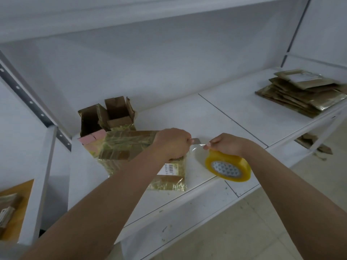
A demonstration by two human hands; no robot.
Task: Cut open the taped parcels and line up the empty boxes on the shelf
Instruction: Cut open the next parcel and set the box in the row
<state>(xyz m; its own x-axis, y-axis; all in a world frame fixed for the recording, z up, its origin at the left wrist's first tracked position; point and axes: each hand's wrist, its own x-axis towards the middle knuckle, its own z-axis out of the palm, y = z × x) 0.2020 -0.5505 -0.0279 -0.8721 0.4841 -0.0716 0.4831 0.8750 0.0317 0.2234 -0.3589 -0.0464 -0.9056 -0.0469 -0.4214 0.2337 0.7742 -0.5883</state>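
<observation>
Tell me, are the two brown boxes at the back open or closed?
Open: both boxes stand with flaps up, dark insides showing.

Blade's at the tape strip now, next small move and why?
Probably draw the small metal blade in the left hand through the clear tape strip. The right hand pinches that strip taut between the tape-covered cardboard parcel and the yellow tape roll.

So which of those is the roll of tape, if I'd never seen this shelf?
Start at the white metal shelf and find its front edge. Right of the tape-wrapped cardboard parcel, under the person's right hand, hangs the yellow tape roll. It is the only round, bright yellow thing; everything nearby is brown cardboard.
</observation>
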